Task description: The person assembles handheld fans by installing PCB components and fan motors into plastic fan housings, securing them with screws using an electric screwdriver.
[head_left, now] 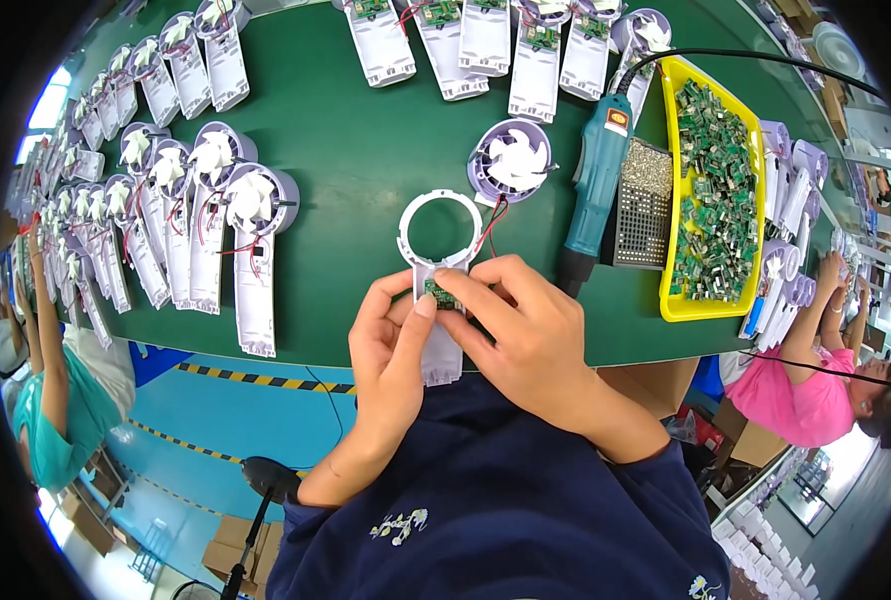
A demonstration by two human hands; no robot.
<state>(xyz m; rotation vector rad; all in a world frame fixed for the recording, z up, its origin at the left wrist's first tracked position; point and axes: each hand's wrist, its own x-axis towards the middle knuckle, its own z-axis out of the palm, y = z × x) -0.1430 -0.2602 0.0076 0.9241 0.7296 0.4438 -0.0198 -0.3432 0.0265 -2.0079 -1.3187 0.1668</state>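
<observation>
A pale handheld-fan housing (442, 366) with an open ring at its top lies before me at the table's near edge. My left hand (385, 345) is closed around the left side of its handle, thumb on a small green circuit board (445, 297). On that same board, the fingertips of my right hand (527, 328) press from the right, partly covering it. Just beyond the ring sits a lilac fan head (514, 160) with white blades. Red and black wires (492, 222) run from it toward the housing, their ends hidden near my right fingers.
A teal electric screwdriver (599, 170) with a black cord lies at right, beside a perforated screw tray (643, 225). Farther right, a yellow bin (672, 285) holds many circuit boards. Fan assemblies (255, 270) fill the left; more housings (380, 55) line the back. Other people work at both sides.
</observation>
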